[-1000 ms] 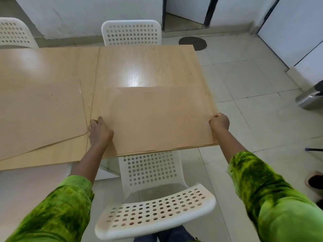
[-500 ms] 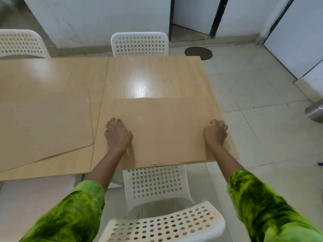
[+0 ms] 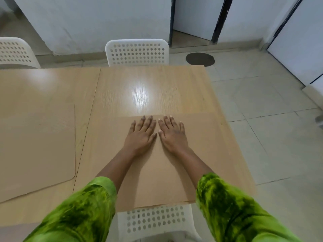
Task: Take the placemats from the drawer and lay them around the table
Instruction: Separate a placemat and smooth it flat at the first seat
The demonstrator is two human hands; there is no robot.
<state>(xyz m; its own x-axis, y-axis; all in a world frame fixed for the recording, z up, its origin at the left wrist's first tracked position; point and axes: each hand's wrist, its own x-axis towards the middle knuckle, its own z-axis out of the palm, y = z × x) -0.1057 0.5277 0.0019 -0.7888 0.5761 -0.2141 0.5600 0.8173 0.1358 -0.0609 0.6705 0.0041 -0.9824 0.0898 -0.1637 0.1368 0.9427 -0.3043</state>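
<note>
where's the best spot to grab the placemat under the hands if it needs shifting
By its near edge, from the chair side. The placemat lies flat, but that edge overhangs the table above the white chair, so fingers could probably slip beneath. Both hands, left hand and right hand, press flat mid-mat.

The bench looks like pale wood-grain laminate, smooth and glossy, with a bright glare patch; the placemat on it is tan and matt, its surface flat and even; a second placemat at left looks equally dull, faintly textured; the chairs are white perforated plastic; the sleeves are soft mottled green cloth; the floor is pale tile, slightly sheened.
</note>
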